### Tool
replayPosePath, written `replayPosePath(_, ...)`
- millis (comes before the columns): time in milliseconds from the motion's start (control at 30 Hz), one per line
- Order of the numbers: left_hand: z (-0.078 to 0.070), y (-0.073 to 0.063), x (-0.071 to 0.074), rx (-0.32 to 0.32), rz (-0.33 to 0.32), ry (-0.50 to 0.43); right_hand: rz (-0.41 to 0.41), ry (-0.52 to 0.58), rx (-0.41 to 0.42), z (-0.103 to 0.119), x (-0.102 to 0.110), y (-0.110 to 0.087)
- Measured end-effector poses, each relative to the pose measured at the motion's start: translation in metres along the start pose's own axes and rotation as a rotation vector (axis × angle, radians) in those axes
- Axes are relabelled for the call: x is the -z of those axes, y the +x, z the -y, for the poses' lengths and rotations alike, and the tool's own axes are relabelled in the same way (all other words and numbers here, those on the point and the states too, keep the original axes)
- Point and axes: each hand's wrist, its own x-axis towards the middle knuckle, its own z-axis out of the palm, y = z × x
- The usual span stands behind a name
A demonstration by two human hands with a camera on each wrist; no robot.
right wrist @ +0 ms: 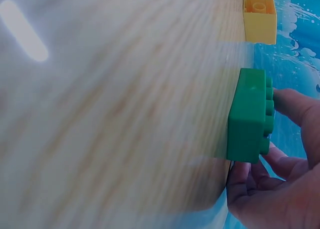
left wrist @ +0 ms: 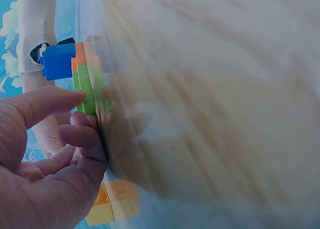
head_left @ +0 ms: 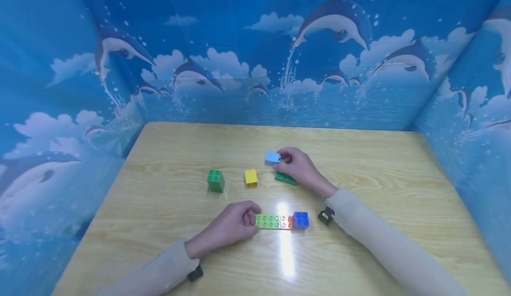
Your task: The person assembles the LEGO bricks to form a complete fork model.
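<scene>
My left hand (head_left: 231,225) holds the left end of a flat light green brick (head_left: 267,221), its thumb and fingers at the corners there. In the left wrist view the light green brick (left wrist: 86,89) meets an orange brick (left wrist: 80,53), and a dark blue brick (left wrist: 59,61) stands at the far end. My right hand (head_left: 297,165) pinches a light blue brick (head_left: 273,158) lying with its studs toward the palm. Just below that hand is a dark green brick (head_left: 285,178); in the right wrist view this green brick (right wrist: 247,116) hides the light blue one.
A yellow brick (head_left: 251,177) lies open side toward me, left of the right hand. Farther left stands a tall green brick (head_left: 216,181). The wooden table (head_left: 359,163) meets dolphin-printed curtains (head_left: 255,96) at the back and sides.
</scene>
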Motion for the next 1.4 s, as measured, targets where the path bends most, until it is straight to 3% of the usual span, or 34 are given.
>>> replayPosePath(200,-0.002,0.000,-0.001,0.034,-0.001,0.007,-0.032,-0.027,-0.018,0.000,-0.003,0.003)
replayPosePath(400,-0.002,0.001,-0.002,0.060,-0.003,0.014,-0.077,0.044,-0.053,0.001,0.000,0.001)
replayPosePath(633,-0.001,-0.001,-0.002,0.056,-0.004,0.004,-0.108,0.163,-0.068,-0.003,0.009,-0.007)
replayPosePath(933,-0.001,0.000,-0.003,0.057,-0.007,0.003,-0.121,0.283,-0.017,-0.003,0.019,-0.022)
replayPosePath(1400,0.001,0.001,-0.003,0.008,-0.005,-0.002,-0.115,0.358,-0.021,-0.001,0.025,-0.050)
